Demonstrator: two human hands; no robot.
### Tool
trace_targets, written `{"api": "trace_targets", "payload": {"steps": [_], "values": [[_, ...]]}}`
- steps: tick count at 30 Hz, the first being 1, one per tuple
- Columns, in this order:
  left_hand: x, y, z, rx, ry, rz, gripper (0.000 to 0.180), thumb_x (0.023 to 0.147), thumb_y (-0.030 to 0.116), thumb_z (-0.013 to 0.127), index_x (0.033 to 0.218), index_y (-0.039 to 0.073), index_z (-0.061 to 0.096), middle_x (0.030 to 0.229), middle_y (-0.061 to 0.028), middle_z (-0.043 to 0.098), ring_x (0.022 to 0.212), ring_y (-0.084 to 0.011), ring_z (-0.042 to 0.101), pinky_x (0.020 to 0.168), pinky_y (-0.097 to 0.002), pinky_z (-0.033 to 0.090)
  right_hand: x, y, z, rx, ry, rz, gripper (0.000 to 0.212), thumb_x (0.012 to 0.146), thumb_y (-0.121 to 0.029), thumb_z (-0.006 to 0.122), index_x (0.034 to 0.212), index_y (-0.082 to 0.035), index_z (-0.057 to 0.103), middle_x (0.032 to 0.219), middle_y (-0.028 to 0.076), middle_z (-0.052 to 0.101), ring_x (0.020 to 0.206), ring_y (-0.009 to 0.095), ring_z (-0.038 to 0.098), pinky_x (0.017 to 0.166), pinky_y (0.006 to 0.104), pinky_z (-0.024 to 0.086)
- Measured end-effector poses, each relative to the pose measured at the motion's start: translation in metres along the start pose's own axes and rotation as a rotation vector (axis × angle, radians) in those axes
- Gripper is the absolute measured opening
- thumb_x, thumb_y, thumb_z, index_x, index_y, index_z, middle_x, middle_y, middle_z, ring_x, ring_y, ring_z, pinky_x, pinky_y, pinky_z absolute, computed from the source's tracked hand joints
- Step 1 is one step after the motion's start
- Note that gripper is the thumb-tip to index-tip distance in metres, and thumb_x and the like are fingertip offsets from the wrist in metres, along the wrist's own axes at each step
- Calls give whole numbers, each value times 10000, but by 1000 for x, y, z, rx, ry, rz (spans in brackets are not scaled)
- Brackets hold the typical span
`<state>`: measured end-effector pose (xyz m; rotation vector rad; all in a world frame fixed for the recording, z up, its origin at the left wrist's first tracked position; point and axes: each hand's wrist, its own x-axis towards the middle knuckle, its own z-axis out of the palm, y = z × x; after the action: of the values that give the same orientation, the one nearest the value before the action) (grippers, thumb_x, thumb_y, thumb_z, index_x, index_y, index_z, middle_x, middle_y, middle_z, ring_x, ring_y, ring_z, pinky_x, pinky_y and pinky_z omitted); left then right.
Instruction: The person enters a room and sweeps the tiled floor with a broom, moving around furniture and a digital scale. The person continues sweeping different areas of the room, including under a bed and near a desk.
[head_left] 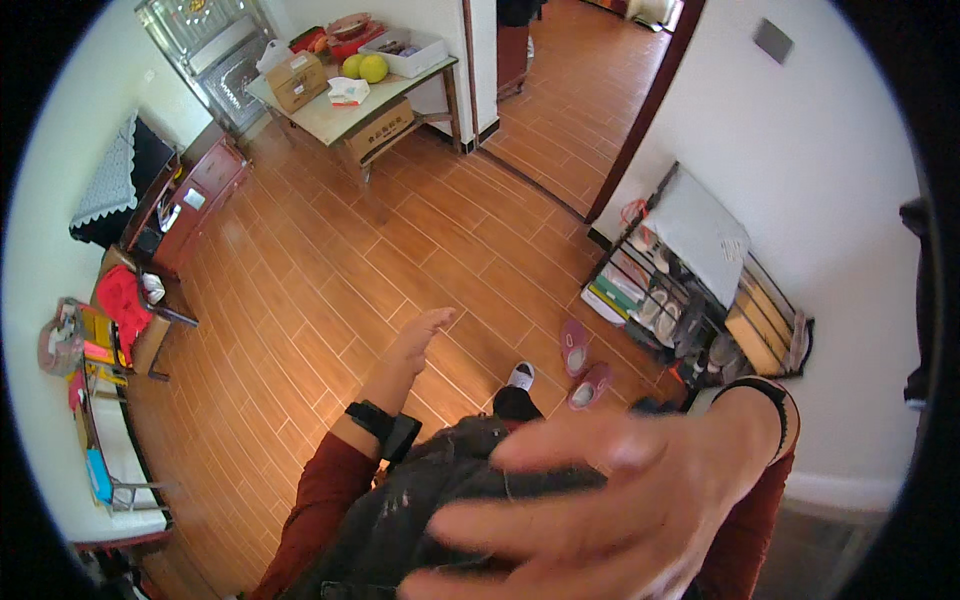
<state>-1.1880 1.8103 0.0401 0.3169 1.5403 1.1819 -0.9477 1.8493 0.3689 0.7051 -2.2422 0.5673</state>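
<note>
My right hand is raised close to the camera, large and slightly blurred, with its fingers spread and nothing in them. A dark band circles that wrist. My left hand reaches out over the tiled floor, its fingers stretched out and holding nothing visible. A black strap with a small dark device sits on my left wrist. Neither hand appears to touch an object. Below them show my dark apron-like garment and one shoe.
Pink slip-on shoes lie beside a wire shoe rack at right. A table with boxes and yellow-green round fruit stands far off, left of a doorway. Along the left wall are a red cabinet and a chair with red cloth.
</note>
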Motion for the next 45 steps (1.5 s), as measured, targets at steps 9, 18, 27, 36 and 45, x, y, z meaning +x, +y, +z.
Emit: {"api": "trace_targets", "payload": {"steps": [9,18,27,36,45], "values": [[120,75,-31,-421,245,-221,342,795,430,525,1012,168,562,1068,-47,572,1052,-231,462,921,-685,-20,14,172,-74,363,483,-62,183,769,-162,609,876,-13,605,850,66,537,703,159,487,681,325,411],[296,172,-62,-512,194,-288,333,793,416,532,1025,178,544,1044,-30,580,1031,-190,476,929,-667,26,15,388,-93,302,742,-87,146,802,-85,509,824,17,612,663,72,515,589,163,503,737,345,447],[530,390,27,-225,-91,-249,285,785,360,553,1015,192,541,1030,4,591,967,-155,494,921,-603,136,13,595,-165,145,781,-40,211,819,-143,531,804,58,593,699,87,580,609,227,549,796,388,447],[658,565,216,-137,-446,-96,251,832,298,531,1006,119,552,1040,-65,584,922,-181,552,797,-451,414,-119,822,-262,82,231,380,302,746,-335,604,633,-83,480,731,61,500,678,247,498,698,392,369],[823,635,311,-621,-690,-402,506,890,437,386,1239,72,395,1251,-152,443,1153,-289,435,967,-444,351,-304,1075,-331,-66,142,925,284,664,-240,669,879,-77,581,1225,172,430,1122,344,411,905,462,347]]}}
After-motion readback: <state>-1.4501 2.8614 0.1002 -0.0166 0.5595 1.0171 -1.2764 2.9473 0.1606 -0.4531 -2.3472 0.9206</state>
